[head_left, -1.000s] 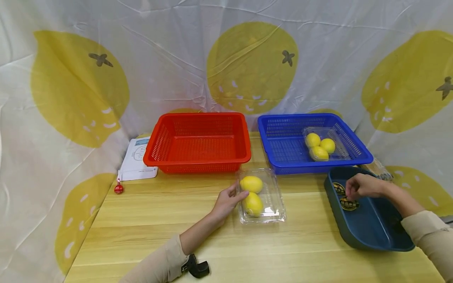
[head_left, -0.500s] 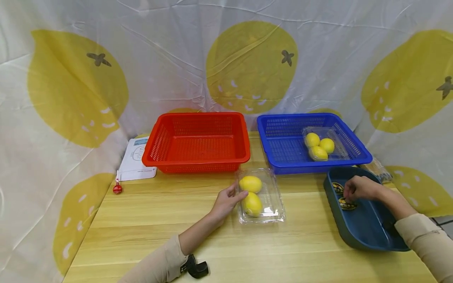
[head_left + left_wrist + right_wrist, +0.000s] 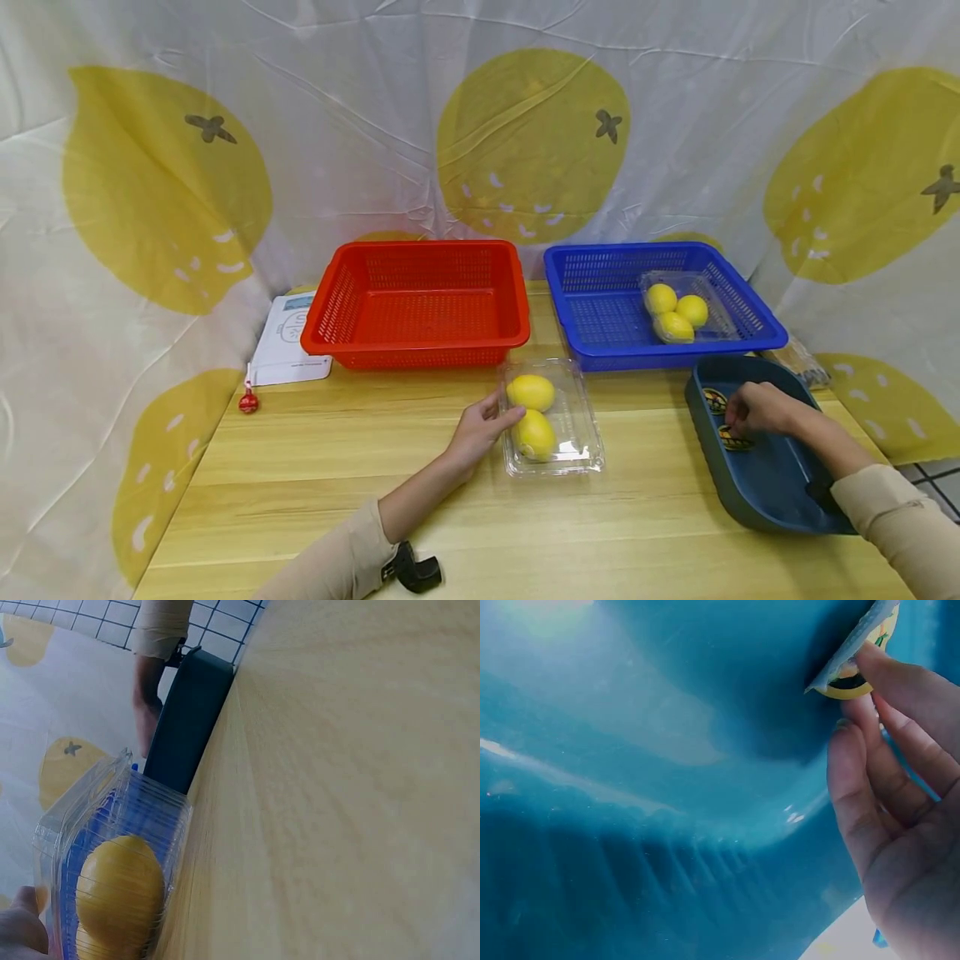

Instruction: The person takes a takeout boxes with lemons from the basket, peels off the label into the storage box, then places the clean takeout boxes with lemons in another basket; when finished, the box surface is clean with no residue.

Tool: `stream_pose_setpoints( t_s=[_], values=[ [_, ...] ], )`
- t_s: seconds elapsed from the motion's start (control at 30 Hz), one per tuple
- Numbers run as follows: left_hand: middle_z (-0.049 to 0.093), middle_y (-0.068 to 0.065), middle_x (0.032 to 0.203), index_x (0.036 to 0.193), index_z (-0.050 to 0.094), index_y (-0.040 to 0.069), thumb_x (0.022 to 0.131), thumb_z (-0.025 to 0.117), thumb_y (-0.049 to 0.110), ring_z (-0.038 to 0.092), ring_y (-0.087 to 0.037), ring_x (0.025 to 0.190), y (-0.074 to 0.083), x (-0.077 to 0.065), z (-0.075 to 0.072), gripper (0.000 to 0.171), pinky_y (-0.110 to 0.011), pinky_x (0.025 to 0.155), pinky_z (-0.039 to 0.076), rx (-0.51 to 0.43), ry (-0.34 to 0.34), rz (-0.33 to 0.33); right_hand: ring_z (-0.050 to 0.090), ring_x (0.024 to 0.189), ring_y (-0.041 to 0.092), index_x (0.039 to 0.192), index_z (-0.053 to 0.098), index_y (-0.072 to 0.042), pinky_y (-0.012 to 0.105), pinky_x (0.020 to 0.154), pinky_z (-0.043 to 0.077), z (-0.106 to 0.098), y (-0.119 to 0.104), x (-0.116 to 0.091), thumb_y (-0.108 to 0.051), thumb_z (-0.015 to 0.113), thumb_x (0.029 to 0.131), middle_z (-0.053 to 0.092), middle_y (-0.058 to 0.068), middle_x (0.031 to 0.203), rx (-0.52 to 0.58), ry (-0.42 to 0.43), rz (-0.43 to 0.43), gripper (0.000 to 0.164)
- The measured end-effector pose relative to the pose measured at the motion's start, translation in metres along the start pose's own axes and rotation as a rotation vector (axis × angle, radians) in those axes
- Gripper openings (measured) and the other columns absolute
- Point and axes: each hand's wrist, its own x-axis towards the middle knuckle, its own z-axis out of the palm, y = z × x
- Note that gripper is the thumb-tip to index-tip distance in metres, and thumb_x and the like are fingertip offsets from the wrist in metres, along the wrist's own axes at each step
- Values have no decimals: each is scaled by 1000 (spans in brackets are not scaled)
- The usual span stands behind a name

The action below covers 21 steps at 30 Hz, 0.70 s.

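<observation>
My left hand (image 3: 480,429) grips the left edge of a clear plastic clamshell box (image 3: 576,417) with its thumb over the rim. Two lemons (image 3: 531,392) sit inside the box, along its left side. Over the dark teal tub (image 3: 780,492) at the right, my right hand (image 3: 767,408) reaches in with curled fingers. In the right wrist view, thumb and fingertips pinch a round black-and-yellow label (image 3: 851,684), which stands tilted with its pale side showing. A second label (image 3: 715,401) lies farther back in the tub.
A red basket (image 3: 416,354) stands behind the box. Right of it, a blue basket (image 3: 607,329) holds another clear box (image 3: 708,308) with three lemons. White paper (image 3: 288,350) and a small red bell (image 3: 248,402) lie at the left. A lemon-print curtain (image 3: 360,125) hangs behind.
My right hand has shifted slightly left and nearer over the tub, and the label at its fingertips looks more tilted. The left hand and its box stay in place.
</observation>
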Motion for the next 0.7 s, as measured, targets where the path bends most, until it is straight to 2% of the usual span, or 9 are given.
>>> stream_pose_setpoints(
  t_s=[0.37, 0.7],
  values=[
    [32, -17, 157, 148, 34, -3, 90, 69, 33, 25, -39, 147, 0, 1, 1, 77, -50, 119, 23, 1, -6, 15, 56, 66, 5, 78, 70, -11, 24, 59, 47, 1, 3, -2, -16, 81, 75, 66, -7, 73, -22, 22, 29, 13],
    [30, -16, 158, 149, 33, -3, 88, 71, 38, 24, -38, 147, 0, 0, 0, 82, -49, 119, 23, -4, -9, 0, 56, 66, 6, 79, 71, -11, 25, 59, 48, -2, 0, -3, -16, 80, 76, 67, -7, 73, -31, 34, 35, 11]
  ],
)
